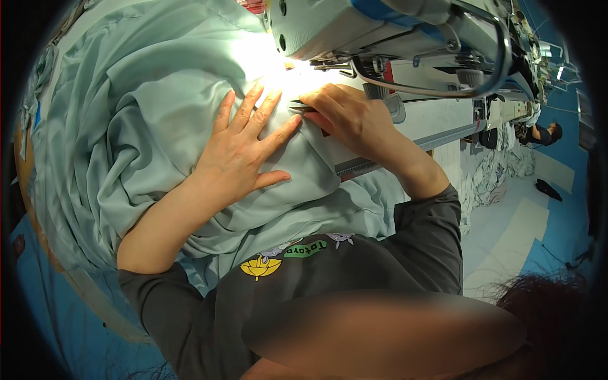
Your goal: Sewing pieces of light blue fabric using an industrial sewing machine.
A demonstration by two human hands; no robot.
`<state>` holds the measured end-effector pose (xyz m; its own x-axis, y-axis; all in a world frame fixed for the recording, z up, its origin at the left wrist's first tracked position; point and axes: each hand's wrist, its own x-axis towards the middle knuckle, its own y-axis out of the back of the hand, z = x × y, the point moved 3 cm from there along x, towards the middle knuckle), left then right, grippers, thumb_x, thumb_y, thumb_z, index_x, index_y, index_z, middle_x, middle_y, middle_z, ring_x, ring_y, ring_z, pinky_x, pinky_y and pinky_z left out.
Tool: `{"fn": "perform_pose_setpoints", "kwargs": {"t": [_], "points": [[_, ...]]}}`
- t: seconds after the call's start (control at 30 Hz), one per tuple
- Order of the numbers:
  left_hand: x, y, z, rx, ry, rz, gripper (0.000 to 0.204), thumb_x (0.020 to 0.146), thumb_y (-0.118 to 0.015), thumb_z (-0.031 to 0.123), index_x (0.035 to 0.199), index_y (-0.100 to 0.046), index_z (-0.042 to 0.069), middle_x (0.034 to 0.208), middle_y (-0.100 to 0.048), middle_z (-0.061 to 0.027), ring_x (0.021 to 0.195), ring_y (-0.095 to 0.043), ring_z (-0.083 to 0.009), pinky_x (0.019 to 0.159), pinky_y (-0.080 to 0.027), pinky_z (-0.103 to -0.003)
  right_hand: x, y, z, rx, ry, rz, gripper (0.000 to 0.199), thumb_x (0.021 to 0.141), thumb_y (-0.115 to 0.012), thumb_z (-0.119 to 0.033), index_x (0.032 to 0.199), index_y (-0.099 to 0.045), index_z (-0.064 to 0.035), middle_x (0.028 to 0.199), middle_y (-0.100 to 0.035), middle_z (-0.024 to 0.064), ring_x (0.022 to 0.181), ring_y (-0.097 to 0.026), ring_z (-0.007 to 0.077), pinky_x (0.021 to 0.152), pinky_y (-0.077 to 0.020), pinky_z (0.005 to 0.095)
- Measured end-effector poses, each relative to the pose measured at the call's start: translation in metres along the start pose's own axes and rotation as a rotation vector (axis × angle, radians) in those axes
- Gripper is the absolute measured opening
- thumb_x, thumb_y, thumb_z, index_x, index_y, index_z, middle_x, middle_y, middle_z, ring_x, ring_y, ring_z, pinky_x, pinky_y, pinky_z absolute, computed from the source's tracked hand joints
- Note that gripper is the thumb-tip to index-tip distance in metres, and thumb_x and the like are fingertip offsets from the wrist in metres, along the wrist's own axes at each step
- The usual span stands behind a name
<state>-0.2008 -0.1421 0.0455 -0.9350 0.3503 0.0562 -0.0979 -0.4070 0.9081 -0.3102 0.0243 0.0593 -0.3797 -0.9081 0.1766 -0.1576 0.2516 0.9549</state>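
Observation:
My left hand (240, 149) lies flat with fingers spread on a wide, pale green cloth (145, 111), which is bunched into folds on the left. Close to its fingertips, my right hand (354, 117) is closed around a small dark pointed tool (303, 108), whose tip rests at the cloth; its exact kind is mostly hidden by the fingers. Just beyond both hands stands a white sewing machine (323, 28). Its bright lamp washes out the cloth around the needle area, so details there cannot be made out.
A ruler-like strip (437, 137) runs along the worktable's near edge, right of the cloth. A bent metal bar (500, 63) sticks out from the machine. Farther right, heaped pale fabric (500, 168) and a dark shoe-like item (548, 189) lie on the floor; another person (543, 134) is beyond.

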Motion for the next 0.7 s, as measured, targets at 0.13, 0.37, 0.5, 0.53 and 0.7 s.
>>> {"fn": "perform_pose_setpoints", "kwargs": {"t": [0.13,0.37,0.5,0.53,0.7], "points": [[-0.0012,-0.0008,-0.0010,-0.018,0.004,0.001,0.081,0.068,-0.073,0.051,0.138,-0.046,0.021,0.146,-0.034,-0.0146,0.139,-0.023,-0.0337,0.111,-0.017,-0.057,0.0042,0.0058,-0.0048,-0.003,-0.043,-0.080,0.024,0.082,-0.068,-0.017,0.105,-0.061,-0.0156,0.088,-0.062,-0.0001,0.076,-0.063,0.0195,0.055,-0.0505,0.0309],[0.0000,0.0003,-0.0016,-0.016,0.011,-0.001,0.082,0.067,-0.074,0.051,0.137,-0.046,0.021,0.145,-0.034,-0.0146,0.139,-0.024,-0.0334,0.111,-0.017,-0.057,0.0059,0.0035,-0.0045,-0.013,-0.016,-0.148,0.025,0.084,-0.065,-0.013,0.108,-0.060,-0.0114,0.090,-0.061,0.0041,0.077,-0.061,0.0218,0.063,-0.0509,0.0323],[0.0008,-0.0007,-0.0016,-0.020,0.010,-0.003,0.082,0.066,-0.074,0.051,0.137,-0.046,0.021,0.146,-0.034,-0.0147,0.139,-0.024,-0.0333,0.111,-0.016,-0.056,0.0061,0.0009,-0.0026,0.028,-0.007,-0.143,0.027,0.083,-0.065,-0.011,0.109,-0.059,-0.0085,0.092,-0.061,0.0070,0.079,-0.061,0.0243,0.068,-0.0508,0.0345],[0.0009,-0.0008,-0.0013,-0.020,0.011,-0.004,0.082,0.066,-0.074,0.051,0.137,-0.046,0.021,0.146,-0.034,-0.0147,0.139,-0.024,-0.0333,0.111,-0.016,-0.056,0.0065,0.0004,-0.0017,0.029,-0.007,-0.143,0.027,0.083,-0.065,-0.011,0.109,-0.059,-0.0085,0.092,-0.061,0.0070,0.079,-0.061,0.0243,0.068,-0.0508,0.0345],[0.0004,-0.0016,-0.0004,-0.031,0.012,-0.005,0.081,0.066,-0.074,0.051,0.136,-0.048,0.020,0.146,-0.034,-0.0148,0.139,-0.024,-0.0333,0.111,-0.016,-0.056,0.0096,0.0012,-0.0013,0.104,0.046,-0.144,0.028,0.082,-0.066,-0.009,0.108,-0.059,-0.0060,0.094,-0.061,0.0077,0.082,-0.062,0.0251,0.068,-0.0507,0.0342]]}}
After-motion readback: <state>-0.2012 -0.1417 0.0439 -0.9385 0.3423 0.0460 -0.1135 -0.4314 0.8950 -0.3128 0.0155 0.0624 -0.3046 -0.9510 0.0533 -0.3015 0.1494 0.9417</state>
